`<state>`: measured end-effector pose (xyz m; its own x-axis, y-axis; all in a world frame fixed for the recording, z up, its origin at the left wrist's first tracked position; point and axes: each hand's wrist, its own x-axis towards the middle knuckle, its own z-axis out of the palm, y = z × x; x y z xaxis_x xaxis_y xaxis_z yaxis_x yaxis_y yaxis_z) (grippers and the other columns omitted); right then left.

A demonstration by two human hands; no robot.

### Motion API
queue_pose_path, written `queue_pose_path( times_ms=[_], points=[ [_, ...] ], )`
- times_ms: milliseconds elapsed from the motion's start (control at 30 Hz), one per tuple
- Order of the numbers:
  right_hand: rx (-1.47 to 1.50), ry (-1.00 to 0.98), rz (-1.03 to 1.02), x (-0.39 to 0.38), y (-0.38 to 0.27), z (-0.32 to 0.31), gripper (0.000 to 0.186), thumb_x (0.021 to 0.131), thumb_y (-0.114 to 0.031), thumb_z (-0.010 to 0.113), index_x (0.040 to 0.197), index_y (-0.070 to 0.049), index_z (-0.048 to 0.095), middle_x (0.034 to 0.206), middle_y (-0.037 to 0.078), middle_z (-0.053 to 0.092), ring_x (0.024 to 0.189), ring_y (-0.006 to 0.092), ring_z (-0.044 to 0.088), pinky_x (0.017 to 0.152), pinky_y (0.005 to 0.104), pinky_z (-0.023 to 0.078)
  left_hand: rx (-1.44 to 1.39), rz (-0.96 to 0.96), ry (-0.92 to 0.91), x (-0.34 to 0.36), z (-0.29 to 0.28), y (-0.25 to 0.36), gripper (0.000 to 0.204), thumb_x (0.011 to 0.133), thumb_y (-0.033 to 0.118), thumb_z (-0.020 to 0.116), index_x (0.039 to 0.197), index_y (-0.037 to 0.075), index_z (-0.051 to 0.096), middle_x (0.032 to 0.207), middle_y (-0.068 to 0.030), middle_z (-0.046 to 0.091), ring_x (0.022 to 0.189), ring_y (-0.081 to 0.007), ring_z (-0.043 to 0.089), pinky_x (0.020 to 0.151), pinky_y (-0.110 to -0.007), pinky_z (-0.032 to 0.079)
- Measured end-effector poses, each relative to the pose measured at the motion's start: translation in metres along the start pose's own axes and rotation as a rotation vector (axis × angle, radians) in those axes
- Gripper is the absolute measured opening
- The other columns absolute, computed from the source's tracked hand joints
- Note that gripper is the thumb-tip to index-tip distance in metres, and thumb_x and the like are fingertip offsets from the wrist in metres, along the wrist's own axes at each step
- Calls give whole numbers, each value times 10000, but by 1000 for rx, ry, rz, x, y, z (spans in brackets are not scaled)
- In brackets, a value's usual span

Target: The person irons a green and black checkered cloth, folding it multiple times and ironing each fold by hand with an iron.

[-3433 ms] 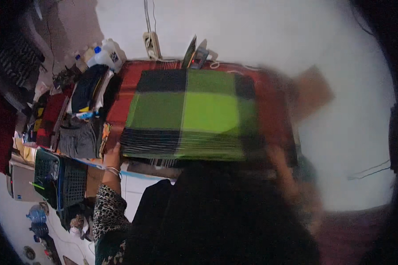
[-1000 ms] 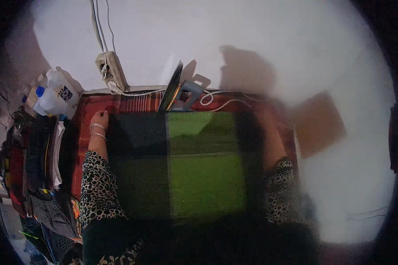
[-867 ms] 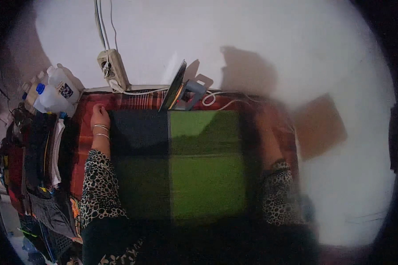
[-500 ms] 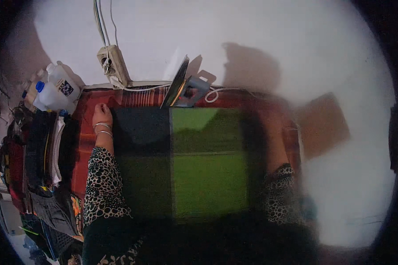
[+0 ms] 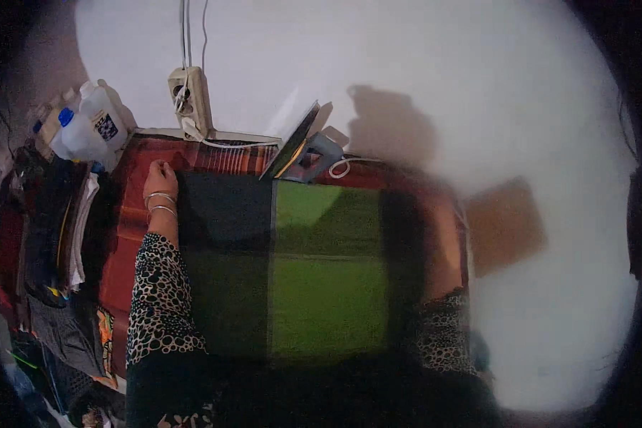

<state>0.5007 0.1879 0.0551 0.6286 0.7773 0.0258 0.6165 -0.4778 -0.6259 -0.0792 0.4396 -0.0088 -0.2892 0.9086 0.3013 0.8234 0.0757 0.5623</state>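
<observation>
A flat cloth [image 5: 328, 299], dark on its left part and green in the middle, lies spread in front of me. My left hand [image 5: 161, 180], with two bangles on the wrist, is at its far left corner; the fingers look curled closed, and anything inside them is hidden. At the cloth's right side my right hand [image 5: 435, 196] is dim and blurred, so its fingers cannot be made out. Beyond the cloth's far edge a grey clothes iron [image 5: 314, 157] stands on its heel, its soleplate facing left.
Red striped fabric [image 5: 125, 242] covers the surface underneath. Folded clothes [image 5: 68, 228] are stacked at the left, with plastic jugs [image 5: 85, 132] behind them. A power strip [image 5: 190, 103] hangs on the wall, a white cord running from it. A brown panel [image 5: 506, 227] is at the right.
The view has shifted slightly, moving the iron and cloth a little in the picture. Both hands stay at the cloth's left and right sides; the iron remains standing.
</observation>
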Motion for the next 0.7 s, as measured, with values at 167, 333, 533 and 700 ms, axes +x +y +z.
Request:
queue_pose_path(
  times_ms=[167,333,533,700],
  points=[
    [126,82,-88,26,29,14,389,786,-352,636,909,15,670,858,165,662,805,261,621,748,366,466,60,-98,-77,-3,-15,10,321,916,346,429,1118,126,547,1015,-183,636,939,-384,602,780,-465,476],
    [19,112,-37,39,39,21,371,793,-313,626,965,14,653,883,152,660,833,235,609,755,354,462,20,-92,-82,-4,-17,8,327,925,351,413,1125,131,549,1030,-188,632,951,-386,599,793,-466,474],
    [308,47,-173,44,43,42,248,800,-110,581,1021,-6,628,930,117,653,875,225,601,788,339,462,112,-93,-171,0,-15,11,314,930,350,404,1147,171,543,1043,-180,630,958,-385,596,802,-471,474],
    [257,339,-171,37,57,76,222,801,-55,542,1002,-27,633,927,122,648,874,259,610,804,355,466,95,-57,-181,6,-10,10,311,933,343,389,1194,225,509,1069,-191,614,982,-390,582,810,-481,469]
  ],
)
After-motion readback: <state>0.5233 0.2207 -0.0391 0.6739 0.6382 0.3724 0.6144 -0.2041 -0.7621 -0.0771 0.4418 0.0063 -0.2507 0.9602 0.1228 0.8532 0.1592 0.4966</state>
